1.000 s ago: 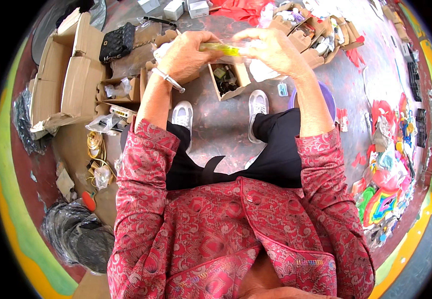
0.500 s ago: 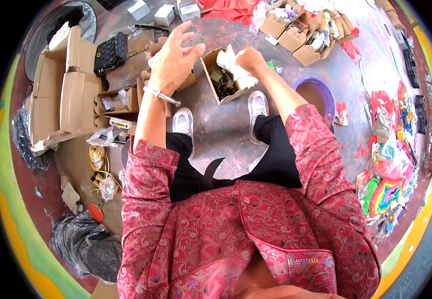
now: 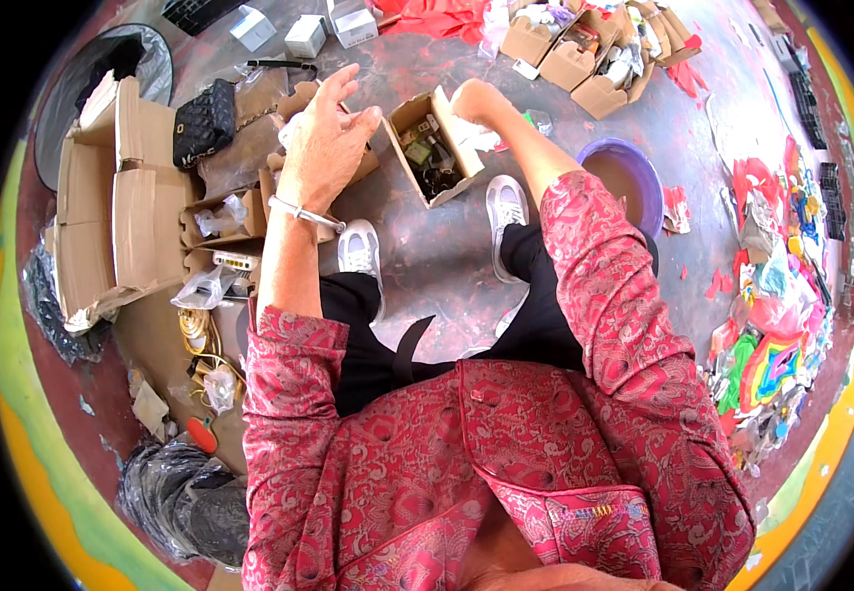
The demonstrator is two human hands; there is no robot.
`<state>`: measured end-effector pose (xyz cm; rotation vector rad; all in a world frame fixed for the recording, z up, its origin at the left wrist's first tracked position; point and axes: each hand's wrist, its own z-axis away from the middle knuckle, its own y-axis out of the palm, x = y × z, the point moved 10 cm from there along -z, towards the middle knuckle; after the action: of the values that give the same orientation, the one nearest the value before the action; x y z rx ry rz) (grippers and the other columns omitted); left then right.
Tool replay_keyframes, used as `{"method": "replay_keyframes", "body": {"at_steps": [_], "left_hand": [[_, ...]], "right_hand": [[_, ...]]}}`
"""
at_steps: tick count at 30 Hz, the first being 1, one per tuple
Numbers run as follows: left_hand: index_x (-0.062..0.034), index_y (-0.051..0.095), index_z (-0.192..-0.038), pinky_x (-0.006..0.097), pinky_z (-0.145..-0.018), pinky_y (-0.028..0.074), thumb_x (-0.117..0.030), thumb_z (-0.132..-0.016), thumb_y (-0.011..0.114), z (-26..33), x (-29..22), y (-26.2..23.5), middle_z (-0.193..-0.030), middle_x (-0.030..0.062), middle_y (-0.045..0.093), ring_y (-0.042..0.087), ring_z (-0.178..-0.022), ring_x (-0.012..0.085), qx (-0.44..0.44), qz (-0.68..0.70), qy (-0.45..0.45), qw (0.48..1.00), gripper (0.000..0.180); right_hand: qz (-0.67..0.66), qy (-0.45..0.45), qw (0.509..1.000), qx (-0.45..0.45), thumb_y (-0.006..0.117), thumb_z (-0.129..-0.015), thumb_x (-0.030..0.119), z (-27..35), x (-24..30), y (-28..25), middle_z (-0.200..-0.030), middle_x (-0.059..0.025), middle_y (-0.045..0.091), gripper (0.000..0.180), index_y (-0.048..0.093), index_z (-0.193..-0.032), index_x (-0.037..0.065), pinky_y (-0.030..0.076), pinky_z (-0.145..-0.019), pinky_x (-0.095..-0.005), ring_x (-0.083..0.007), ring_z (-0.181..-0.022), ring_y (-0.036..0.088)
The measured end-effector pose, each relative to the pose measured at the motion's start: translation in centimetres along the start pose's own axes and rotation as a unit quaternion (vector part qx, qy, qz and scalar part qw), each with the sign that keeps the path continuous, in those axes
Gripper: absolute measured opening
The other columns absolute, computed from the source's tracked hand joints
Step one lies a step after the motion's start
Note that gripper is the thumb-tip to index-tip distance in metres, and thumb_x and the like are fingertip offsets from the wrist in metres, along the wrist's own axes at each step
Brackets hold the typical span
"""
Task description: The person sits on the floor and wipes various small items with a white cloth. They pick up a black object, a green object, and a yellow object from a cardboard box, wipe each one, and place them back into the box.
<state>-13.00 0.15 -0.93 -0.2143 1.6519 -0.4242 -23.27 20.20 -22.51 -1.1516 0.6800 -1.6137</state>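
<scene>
In front of my feet stands a small open cardboard box with dark and greenish small items inside. Just right of its far rim, my right hand is closed in a fist around a crumpled white piece, perhaps paper or thin cloth; most of it is hidden behind the hand and the box wall. My left hand hovers left of the box, fingers stretched out and thumb apart, with nothing in it. Behind that hand lie other opened cartons, partly covered by it.
A purple basin of brownish water stands by my right leg. Large cardboard boxes and a black quilted bag are at left. Filled cartons sit at far right, white boxes at the back. Mixed litter lines the right side.
My right hand has shifted the white piece from over the small box to its right side, uncovering more contents. My left hand has moved slightly left and nearer, still open.
</scene>
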Motion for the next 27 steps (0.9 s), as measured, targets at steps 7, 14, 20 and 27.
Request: {"method": "replay_keyframes", "body": {"at_steps": [7,14,20,27], "left_hand": [[-0.0021,0.049,-0.116,0.032,-0.075,0.047,-0.013,-0.08,0.055,0.6,-2.1,1.8,-0.107,0.0166,0.055,0.062,-0.089,0.024,0.06,-0.112,0.017,0.992,0.037],[-0.0005,0.052,-0.111,0.034,-0.076,0.046,-0.016,-0.081,0.055,3.2,-0.4,5.8,-0.099,0.0175,0.06,0.061,-0.089,0.0264,0.208,-0.153,-0.075,0.963,0.034],[-0.001,0.051,-0.111,0.036,-0.08,0.044,-0.018,-0.079,0.057,4.7,0.2,8.7,-0.106,0.0172,0.057,0.056,-0.093,0.0321,0.322,-0.231,-0.037,0.917,0.037],[-0.0019,0.05,-0.112,0.036,-0.085,0.042,-0.015,-0.076,0.06,4.6,0.3,11.6,-0.108,0.0172,0.055,0.053,-0.099,0.0328,0.375,-0.242,-0.025,0.894,0.04]], "right_hand": [[0.094,-0.217,0.968,0.081,0.051,-0.062,0.018,2.9,6.6,1.1,-0.075,-0.0214,0.061,0.023,0.064,-0.07,0.0,0.048,-0.063,-0.0415,-0.0342,-0.071,0.06],[0.147,-0.32,0.922,0.159,0.053,-0.065,0.023,10.6,11.8,3.9,-0.077,-0.0169,0.063,0.027,0.066,-0.08,0.004,0.05,-0.065,-0.0406,-0.0317,-0.072,0.062],[-0.086,-0.013,0.996,-0.005,0.053,-0.076,0.03,0.8,-8.4,-11.1,-0.057,-0.0123,0.056,0.034,0.063,-0.072,-0.002,0.043,-0.048,-0.0338,-0.0217,-0.05,0.055],[0.008,0.138,0.989,-0.054,0.06,-0.07,0.018,-3.6,-27.2,-2.6,-0.076,-0.0112,0.063,0.017,0.064,-0.08,0.005,0.049,-0.06,-0.0378,-0.0245,-0.074,0.062]]}}
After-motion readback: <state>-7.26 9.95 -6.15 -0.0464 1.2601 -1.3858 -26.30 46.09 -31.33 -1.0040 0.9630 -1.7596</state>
